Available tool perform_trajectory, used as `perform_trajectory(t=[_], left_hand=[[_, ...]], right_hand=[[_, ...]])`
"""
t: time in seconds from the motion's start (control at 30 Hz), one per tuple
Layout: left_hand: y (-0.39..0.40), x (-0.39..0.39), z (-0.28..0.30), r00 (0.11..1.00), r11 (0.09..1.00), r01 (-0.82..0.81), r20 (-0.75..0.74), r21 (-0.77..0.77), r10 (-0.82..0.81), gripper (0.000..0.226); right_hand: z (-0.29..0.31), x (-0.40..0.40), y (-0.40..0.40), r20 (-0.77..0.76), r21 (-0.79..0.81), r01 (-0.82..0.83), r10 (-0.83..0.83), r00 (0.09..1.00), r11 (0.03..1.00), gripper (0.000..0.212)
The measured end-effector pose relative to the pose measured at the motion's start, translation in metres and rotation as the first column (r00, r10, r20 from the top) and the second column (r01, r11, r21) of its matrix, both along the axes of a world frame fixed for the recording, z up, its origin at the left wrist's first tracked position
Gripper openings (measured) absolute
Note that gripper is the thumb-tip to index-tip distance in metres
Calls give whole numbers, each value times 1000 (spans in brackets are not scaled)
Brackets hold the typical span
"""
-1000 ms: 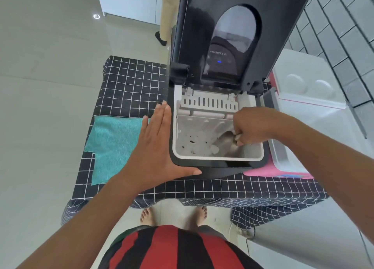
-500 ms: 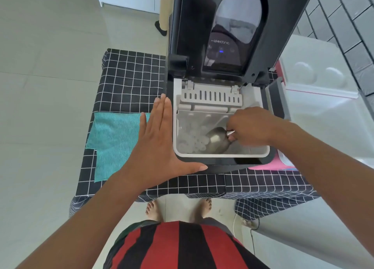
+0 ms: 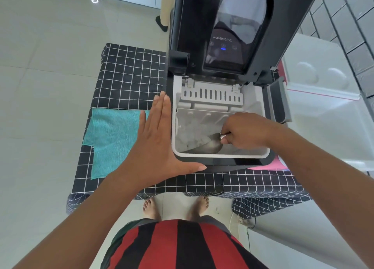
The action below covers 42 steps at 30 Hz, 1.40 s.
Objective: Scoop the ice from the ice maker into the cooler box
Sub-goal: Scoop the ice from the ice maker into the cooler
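Observation:
The black ice maker point(image 3: 222, 164) stands on the checked table with its lid point(image 3: 202, 25) raised upright. Its white bin holds ice pieces point(image 3: 190, 136) on the left side. My right hand point(image 3: 244, 132) is inside the bin, shut on the handle of a metal scoop point(image 3: 210, 144) whose bowl lies low among the ice. My left hand point(image 3: 155, 139) is flat and open, pressed against the machine's left side with the thumb along its front edge. The white cooler box point(image 3: 327, 131) stands open just right of the machine, its lid point(image 3: 315, 70) tipped back.
A teal cloth point(image 3: 113, 139) lies on the black checked tablecloth point(image 3: 129, 74) left of the machine. A grey tiled wall rises at the right. A person's foot point(image 3: 162, 24) shows on the floor beyond the table. My bare feet are under the table's front edge.
The scoop has shifted within the bin, its bowl now lying lower toward the front. My left hand stays pressed on the machine's side. The view has shifted slightly.

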<state>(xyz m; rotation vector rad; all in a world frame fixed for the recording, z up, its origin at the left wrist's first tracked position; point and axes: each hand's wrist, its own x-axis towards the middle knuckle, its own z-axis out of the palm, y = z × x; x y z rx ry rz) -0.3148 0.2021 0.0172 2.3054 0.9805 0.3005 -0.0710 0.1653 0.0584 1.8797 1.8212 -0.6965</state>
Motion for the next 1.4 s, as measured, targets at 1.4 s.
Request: perform_trajectory(t=[1.4], left_hand=[[-1,1,1,1000,1000,-4,14,-12,4,152]], right_hand=[[-31,-23,-12,51,391,226,-265,963,892,27]])
